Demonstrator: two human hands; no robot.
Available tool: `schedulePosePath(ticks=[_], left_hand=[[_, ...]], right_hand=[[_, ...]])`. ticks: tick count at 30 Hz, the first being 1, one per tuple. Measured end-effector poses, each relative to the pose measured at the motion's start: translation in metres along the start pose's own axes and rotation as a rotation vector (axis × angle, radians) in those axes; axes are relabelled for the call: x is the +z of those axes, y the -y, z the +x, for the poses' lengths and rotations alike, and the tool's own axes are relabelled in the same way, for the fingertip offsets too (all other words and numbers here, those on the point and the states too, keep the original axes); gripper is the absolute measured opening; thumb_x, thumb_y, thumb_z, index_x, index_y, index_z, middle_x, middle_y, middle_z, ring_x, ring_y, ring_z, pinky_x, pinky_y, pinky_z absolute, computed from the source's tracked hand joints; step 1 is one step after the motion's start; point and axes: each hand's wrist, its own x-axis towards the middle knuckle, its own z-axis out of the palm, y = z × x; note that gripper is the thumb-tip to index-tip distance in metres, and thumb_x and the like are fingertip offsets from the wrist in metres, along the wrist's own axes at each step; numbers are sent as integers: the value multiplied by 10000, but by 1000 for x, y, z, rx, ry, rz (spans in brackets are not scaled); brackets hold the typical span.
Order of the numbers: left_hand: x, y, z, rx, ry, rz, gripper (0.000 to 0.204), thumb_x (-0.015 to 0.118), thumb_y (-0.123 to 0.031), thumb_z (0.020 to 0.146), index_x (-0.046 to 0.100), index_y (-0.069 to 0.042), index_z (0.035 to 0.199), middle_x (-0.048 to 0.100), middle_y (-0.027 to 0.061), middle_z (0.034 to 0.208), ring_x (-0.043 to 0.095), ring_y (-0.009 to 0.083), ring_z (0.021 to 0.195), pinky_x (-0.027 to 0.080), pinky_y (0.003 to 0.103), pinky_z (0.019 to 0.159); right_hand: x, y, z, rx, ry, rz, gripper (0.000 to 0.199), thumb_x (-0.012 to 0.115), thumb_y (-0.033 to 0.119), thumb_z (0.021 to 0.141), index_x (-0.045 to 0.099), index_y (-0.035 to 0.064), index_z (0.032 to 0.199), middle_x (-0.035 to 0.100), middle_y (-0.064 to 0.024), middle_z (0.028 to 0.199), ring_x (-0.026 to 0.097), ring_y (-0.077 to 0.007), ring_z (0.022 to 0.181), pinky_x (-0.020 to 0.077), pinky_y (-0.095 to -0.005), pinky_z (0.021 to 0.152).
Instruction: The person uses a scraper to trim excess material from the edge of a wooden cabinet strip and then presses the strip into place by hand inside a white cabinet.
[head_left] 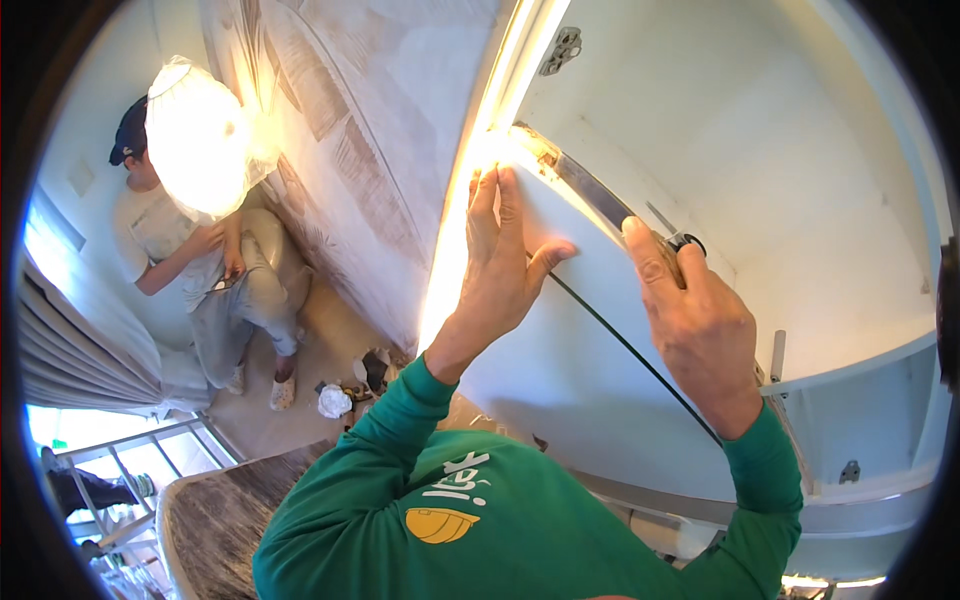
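Note:
My left hand [500, 265] lies against the upper edge of a pale blue panel [570, 350], beside a brightly lit strip [455, 240]. Its fingers are stretched up and the thumb stands apart. Closed fingers of my right hand [695, 325] grip a long tool with a flat grey blade [595, 193]; its exact kind is unclear. The blade lies along the panel's top edge, its far end by a rough, broken-looking patch [535, 143] near the strip. A thin dark green line [630, 350] runs slanting across the panel between my hands.
An open white cabinet-like space [800, 180] lies to the right, with a metal hinge plate [562, 50] on its wall. At left, another person [215, 250] sits behind a bright covered lamp [200, 140]. A worn brown board [240, 510] and a metal ladder-like frame [130, 475] stand lower left.

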Motion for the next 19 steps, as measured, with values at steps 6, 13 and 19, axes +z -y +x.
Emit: schedulePosePath(ticks=[6,13,19], left_hand=[[3,1,1,34,-44,40,1161,755,-493,1061,37,57,1789,115,349,1779,129,557,1684,249,610,1357],[2,1,0,44,-41,20,1166,772,-488,1047,54,52,1790,130,342,1776,137,557,1685,247,602,1361],[1,-4,-2,57,-19,42,1168,787,-463,1045,49,52,1790,133,345,1777,130,562,1686,245,605,1361]], right_hand=[[5,3,3,-34,-9,-31,689,775,95,943,650,189,1615,551,-20,935,509,-138,587,515,-296,537],[3,5,11,-59,31,-119,684,786,108,940,663,190,1608,526,-19,924,507,-141,594,506,-295,543],[-15,4,0,-8,108,-79,745,804,110,937,618,214,1651,545,-20,971,564,-145,637,526,-316,554]])
